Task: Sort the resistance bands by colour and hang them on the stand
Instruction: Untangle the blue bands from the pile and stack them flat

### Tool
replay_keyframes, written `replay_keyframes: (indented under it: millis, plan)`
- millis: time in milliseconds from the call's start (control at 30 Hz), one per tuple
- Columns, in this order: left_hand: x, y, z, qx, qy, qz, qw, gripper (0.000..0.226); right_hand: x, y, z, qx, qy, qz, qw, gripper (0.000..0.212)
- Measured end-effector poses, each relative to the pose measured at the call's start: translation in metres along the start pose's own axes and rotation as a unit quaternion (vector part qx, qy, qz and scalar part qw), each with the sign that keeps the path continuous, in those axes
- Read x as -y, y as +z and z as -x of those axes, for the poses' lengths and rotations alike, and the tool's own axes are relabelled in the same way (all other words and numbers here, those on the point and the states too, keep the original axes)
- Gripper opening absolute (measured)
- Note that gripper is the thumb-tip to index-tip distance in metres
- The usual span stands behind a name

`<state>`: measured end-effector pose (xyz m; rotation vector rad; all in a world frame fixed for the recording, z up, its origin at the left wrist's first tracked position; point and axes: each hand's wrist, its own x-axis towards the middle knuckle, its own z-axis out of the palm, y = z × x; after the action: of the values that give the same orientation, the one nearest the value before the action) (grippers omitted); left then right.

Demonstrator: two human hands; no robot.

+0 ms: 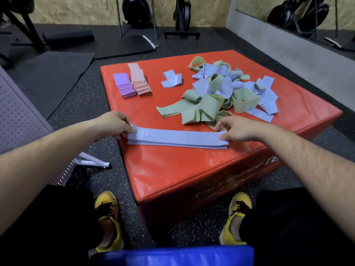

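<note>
A flat stack of light blue bands (177, 138) lies stretched across the near part of the red padded box (192, 166). My left hand (113, 124) pinches the stack's left end, and my right hand (235, 130) pinches its right end. Behind them a tangled heap of green and blue bands (221, 93) covers the box's right half. Folded purple bands (124, 85) and folded pink bands (139, 79) sit in neat piles at the far left. A loose blue band (171, 79) lies between those piles and the heap.
The box stands on speckled black rubber floor. A perforated grey bench (17, 120) is at the left, black mats (51, 73) lie beyond it, and gym machines (182, 14) stand along the back wall. A blue pad (178, 256) is at the bottom edge, between my yellow shoes.
</note>
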<state>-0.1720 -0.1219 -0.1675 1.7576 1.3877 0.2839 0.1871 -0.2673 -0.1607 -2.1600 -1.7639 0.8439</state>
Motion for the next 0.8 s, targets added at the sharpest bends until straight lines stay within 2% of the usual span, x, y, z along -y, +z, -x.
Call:
replay_keyframes:
  millis: [133,333,500,567,667,700,800]
  plan:
    - [0.009,0.008,-0.003,-0.023,0.011,-0.022,0.999,0.017,-0.005,0.002,-0.001,0.002,-0.008,-0.002,1.000,0.022]
    - [0.009,0.012,0.001,-0.047,0.081,-0.130,0.987,0.018,-0.001,0.010,0.000,-0.026,-0.030,0.048,0.998,0.014]
    - [0.014,0.012,-0.003,-0.078,0.203,-0.205,0.954,0.016,0.004,0.010,0.003,-0.033,-0.054,0.133,0.989,0.019]
    - [0.014,0.011,-0.002,-0.048,0.252,-0.209,0.944,0.018,0.005,0.009,0.006,-0.013,-0.067,0.152,0.986,0.031]
    - [0.012,0.013,0.003,0.041,0.306,-0.244,0.919,0.051,0.006,0.009,0.009,-0.005,-0.095,0.210,0.973,0.047]
    - [0.012,0.014,0.004,0.051,0.313,-0.262,0.912,0.057,0.007,0.009,0.009,-0.010,-0.100,0.217,0.971,0.047]
    - [0.012,0.014,0.004,0.056,0.316,-0.275,0.906,0.057,0.006,0.009,0.008,-0.013,-0.106,0.211,0.972,0.044]
